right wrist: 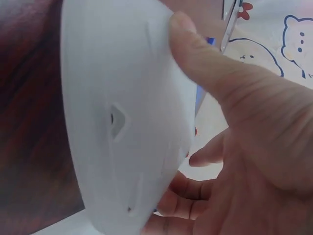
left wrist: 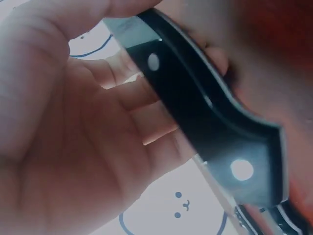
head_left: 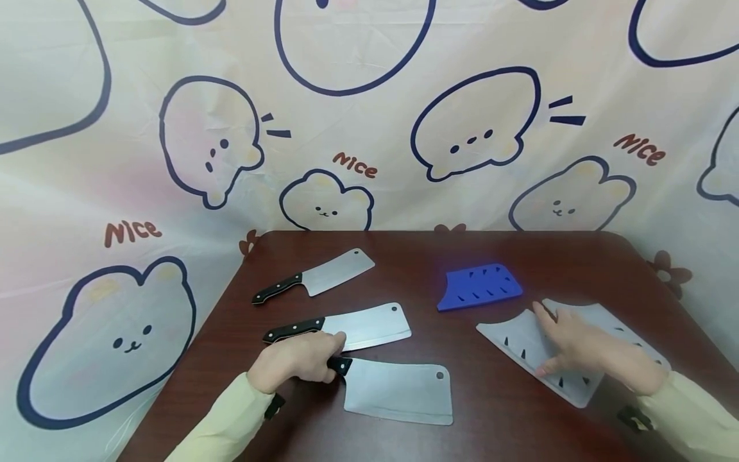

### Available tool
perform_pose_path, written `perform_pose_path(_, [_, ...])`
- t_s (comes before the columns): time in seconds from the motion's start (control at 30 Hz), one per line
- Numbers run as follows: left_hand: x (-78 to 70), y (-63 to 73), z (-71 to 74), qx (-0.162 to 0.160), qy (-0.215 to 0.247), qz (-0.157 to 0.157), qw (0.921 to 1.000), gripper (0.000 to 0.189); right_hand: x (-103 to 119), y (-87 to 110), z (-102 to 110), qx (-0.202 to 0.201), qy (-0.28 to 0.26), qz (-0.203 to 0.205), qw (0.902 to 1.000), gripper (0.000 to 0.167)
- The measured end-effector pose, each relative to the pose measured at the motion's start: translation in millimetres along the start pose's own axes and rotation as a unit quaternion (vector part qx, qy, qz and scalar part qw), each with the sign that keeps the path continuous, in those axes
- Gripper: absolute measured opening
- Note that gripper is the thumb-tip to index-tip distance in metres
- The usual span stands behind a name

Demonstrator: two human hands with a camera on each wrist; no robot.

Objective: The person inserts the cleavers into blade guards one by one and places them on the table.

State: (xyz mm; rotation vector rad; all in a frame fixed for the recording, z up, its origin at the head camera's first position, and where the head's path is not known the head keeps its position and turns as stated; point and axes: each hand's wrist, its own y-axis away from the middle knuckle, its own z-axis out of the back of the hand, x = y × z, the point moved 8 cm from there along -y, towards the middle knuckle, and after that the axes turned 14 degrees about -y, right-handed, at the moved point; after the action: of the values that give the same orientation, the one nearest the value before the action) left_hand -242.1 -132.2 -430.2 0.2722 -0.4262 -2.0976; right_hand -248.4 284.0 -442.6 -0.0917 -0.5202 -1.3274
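Observation:
My left hand (head_left: 303, 359) grips the black riveted handle (left wrist: 195, 112) of the nearest cleaver (head_left: 398, 391), whose broad blade points right. In the left wrist view the handle lies between thumb and curled fingers. Just behind it lies a second cleaver (head_left: 369, 326), its handle partly hidden by that hand. On the right side of the table, my right hand (head_left: 583, 346) holds a white slotted blade guard (head_left: 514, 340) across its width, thumb on its face in the right wrist view. Another white blade guard (head_left: 626, 333) lies behind, partly covered by hand and forearm.
A third cleaver (head_left: 339, 273) rests farther back on the left of the dark wooden table (head_left: 404, 276). At the back right sits a blue slotted blade guard (head_left: 480, 289). A printed cloth (head_left: 381, 128) hangs behind the table.

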Motion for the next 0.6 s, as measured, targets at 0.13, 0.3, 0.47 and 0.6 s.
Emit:
perform_pose_path(0.13, [-2.7,-0.8,7.0,-0.001,0.036,-0.014,0.9993,0.03,7.2,-2.2,7.0,-0.026,0.019,0.029,0.9991,0.12])
perform_pose_path(0.3, [-7.7,0.3,17.2,-0.008,0.054,-0.028,0.9981,0.028,18.1,-6.1,12.5,-0.045,0.046,0.066,0.9957,0.091])
perform_pose_path(0.47, [-8.9,2.6,26.9,-0.021,0.051,-0.039,0.9977,0.026,24.4,-8.1,18.0,-0.051,0.027,0.107,0.9926,0.09])
perform_pose_path(0.6, [-7.7,2.4,34.8,-0.031,0.049,-0.039,0.9976,0.026,27.3,-6.9,20.9,-0.043,0.023,0.138,0.9892,0.1])
